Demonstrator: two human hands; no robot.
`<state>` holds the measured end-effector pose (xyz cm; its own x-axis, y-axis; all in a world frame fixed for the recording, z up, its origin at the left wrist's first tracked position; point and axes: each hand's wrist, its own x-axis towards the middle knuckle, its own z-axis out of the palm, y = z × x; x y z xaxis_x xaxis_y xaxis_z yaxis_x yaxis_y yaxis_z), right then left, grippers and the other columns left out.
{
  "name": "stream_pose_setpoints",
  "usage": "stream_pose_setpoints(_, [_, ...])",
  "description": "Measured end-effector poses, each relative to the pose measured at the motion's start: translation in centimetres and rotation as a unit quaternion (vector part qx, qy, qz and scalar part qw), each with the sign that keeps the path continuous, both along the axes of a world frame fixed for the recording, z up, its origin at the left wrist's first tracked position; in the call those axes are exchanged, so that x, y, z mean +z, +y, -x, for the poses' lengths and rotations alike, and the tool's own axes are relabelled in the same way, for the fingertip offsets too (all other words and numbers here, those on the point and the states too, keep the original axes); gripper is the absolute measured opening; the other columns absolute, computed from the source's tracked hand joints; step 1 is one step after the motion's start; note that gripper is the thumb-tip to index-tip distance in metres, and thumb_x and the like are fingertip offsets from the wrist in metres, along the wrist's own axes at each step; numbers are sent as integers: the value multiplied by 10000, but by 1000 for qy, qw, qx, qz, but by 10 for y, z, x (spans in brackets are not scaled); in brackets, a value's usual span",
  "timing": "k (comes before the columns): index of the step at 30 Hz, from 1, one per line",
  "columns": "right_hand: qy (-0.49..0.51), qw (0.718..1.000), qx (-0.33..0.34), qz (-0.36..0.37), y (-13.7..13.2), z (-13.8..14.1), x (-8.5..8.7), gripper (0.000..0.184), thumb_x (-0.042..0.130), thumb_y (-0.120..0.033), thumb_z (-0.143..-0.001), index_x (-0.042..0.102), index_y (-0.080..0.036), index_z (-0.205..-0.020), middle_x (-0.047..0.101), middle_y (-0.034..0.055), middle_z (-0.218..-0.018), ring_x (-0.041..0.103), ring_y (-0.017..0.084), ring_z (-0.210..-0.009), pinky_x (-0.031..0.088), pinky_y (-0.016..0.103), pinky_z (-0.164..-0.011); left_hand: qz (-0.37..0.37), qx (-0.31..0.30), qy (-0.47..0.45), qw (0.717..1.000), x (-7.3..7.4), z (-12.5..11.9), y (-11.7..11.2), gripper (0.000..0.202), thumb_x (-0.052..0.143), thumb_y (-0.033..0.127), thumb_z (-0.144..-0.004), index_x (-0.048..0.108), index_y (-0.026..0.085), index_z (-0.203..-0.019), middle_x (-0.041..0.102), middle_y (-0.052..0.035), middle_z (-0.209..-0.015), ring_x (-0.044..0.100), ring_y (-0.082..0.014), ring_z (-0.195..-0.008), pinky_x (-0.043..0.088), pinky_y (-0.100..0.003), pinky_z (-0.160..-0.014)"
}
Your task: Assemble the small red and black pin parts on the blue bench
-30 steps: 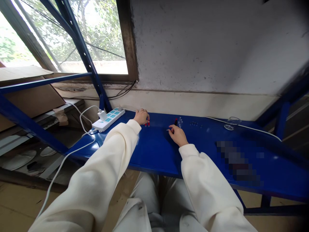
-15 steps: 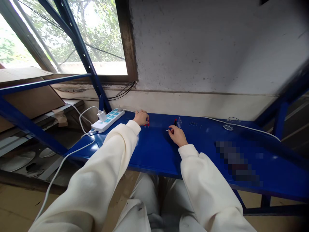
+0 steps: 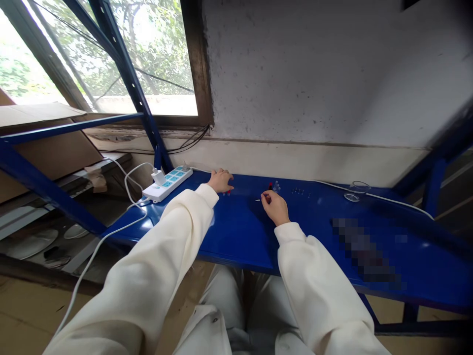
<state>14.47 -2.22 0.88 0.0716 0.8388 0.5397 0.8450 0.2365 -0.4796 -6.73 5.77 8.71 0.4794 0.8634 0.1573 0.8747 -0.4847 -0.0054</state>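
Both my arms in cream sleeves reach over a blue metal shelf. My left hand rests knuckles-up near the back edge, fingers curled over small red-tipped pieces on the shelf. My right hand is pinched on a thin light-coloured pin that sticks out to its left. Just beyond its fingers stand a small red-and-black part and a clear small part. A row of tiny dark pieces lies further right.
A white power strip with teal sockets and a plugged white charger sits at the shelf's left end, its cable hanging off. A clear round dish and a white cable lie at the right. Blue rack posts, a window and a grey wall surround the shelf.
The view has shifted slightly. My left hand's fingers have spread a little over the red-tipped pieces. My right hand stays pinched on the pin in nearly the same spot.
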Motion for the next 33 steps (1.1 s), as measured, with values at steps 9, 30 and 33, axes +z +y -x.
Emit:
stream_pose_setpoints(9, [28,976,-192,99,1,-13,3,382,410,-430,-798,606,-166,-603,592,108,-591,552,192,-566,306,263,-503,-35,-150,-119,981,-7,-58,-44,357,380,317,-830,480,215,-1157,514,-66,-1171,443,-210,-1075,326,-352,-872])
stream_pose_setpoints(30, [-22,966,-224,127,11,-24,-13,245,490,-273,-727,639,-135,-863,622,169,-905,553,286,-876,366,391,-704,-2,-27,-110,994,-75,-124,-48,548,336,182,-799,267,248,-1339,311,-105,-1358,368,-281,-1120,290,-473,-879])
stream_pose_setpoints(33, [-27,965,-225,132,13,-24,-14,250,486,-268,-742,632,-131,-892,612,171,-929,541,288,-913,356,402,-726,-35,-23,-122,992,-74,-126,-45,452,315,177,-823,380,210,-1270,398,-120,-1284,395,-269,-1085,297,-448,-852])
